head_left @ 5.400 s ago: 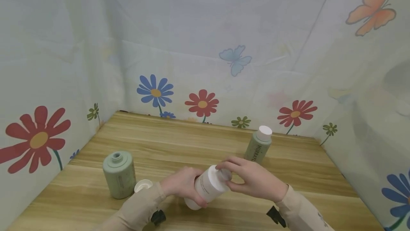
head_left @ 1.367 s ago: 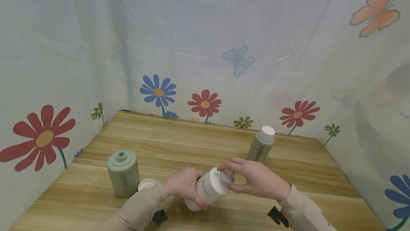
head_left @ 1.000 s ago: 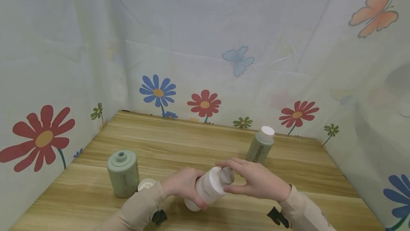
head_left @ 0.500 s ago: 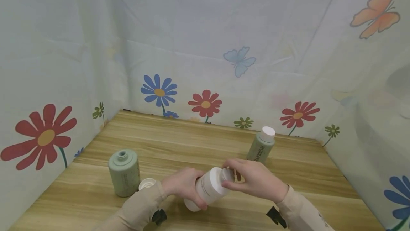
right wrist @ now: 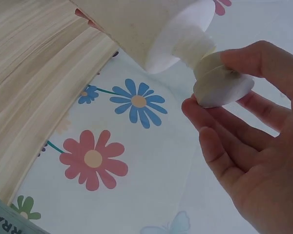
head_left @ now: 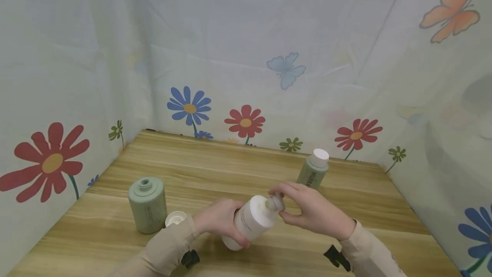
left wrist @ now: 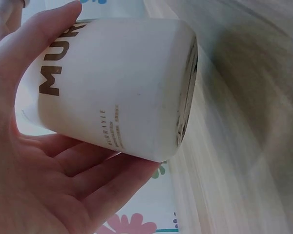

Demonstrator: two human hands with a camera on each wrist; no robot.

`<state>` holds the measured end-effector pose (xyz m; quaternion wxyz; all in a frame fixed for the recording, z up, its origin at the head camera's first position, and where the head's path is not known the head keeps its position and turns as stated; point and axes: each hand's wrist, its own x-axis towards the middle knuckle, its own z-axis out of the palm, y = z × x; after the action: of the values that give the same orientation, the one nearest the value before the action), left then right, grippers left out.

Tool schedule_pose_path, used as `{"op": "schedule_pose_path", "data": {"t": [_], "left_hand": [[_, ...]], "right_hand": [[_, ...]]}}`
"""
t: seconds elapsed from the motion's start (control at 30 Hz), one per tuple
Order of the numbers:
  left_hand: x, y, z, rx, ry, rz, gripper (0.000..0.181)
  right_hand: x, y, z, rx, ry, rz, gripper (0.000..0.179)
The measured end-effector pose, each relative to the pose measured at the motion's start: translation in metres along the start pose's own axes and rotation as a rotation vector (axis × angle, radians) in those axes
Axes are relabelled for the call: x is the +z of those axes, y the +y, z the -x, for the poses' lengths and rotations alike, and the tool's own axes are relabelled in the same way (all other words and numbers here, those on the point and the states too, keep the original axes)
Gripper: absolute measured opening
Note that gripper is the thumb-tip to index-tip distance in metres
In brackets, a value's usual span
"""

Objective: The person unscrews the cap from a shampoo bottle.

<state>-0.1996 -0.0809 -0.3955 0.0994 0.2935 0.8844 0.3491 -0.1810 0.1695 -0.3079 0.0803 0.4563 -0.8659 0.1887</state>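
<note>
A white bottle (head_left: 250, 223), lettered "MUR" in the left wrist view, leans tilted with its neck toward the right. My left hand (head_left: 219, 219) grips its body, thumb on one side and fingers beneath. At the neck, my right hand (head_left: 317, 213) pinches a pale round cap (head_left: 277, 202) between thumb and fingers. In the right wrist view the cap (right wrist: 222, 85) sits askew at the outer end of the neck (right wrist: 194, 46), most of which is exposed. The far side of the bottle is hidden by the left hand.
On the left of the wooden table (head_left: 207, 168) stands a green bottle (head_left: 147, 208) with a bare neck. A loose white cap (head_left: 176, 218) lies beside it, near the left sleeve. A second green bottle (head_left: 313, 172), white-capped, stands behind the right hand. Flower-printed curtains surround the table.
The cap has shifted outward from the bottle's shoulder, and more of the neck shows. The right hand has moved slightly up and right with it. The left hand keeps its grip.
</note>
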Motion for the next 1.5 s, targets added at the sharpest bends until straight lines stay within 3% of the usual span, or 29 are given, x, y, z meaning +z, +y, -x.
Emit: {"op": "schedule_pose_path", "data": {"t": [0.33, 0.53, 0.7, 0.93, 1.5], "left_hand": [[0.008, -0.003, 0.008, -0.037, 0.101, 0.144, 0.053], [0.011, -0.007, 0.017, -0.053, 0.15, 0.205, 0.058], [0.011, -0.014, 0.021, -0.094, 0.199, 0.194, 0.063], [0.013, -0.022, 0.026, -0.125, 0.234, 0.224, 0.064], [0.009, -0.028, 0.039, -0.136, 0.248, 0.242, 0.068]], "right_hand": [[0.013, 0.011, 0.01, 0.011, 0.168, -0.126, 0.044], [0.038, 0.017, 0.021, 0.074, 0.24, -0.306, 0.044], [0.071, 0.022, 0.028, 0.083, 0.163, -0.41, 0.047], [0.107, 0.025, 0.038, 0.089, 0.029, -0.387, 0.04], [0.119, 0.023, 0.038, 0.189, -0.177, -0.371, 0.04]]}}
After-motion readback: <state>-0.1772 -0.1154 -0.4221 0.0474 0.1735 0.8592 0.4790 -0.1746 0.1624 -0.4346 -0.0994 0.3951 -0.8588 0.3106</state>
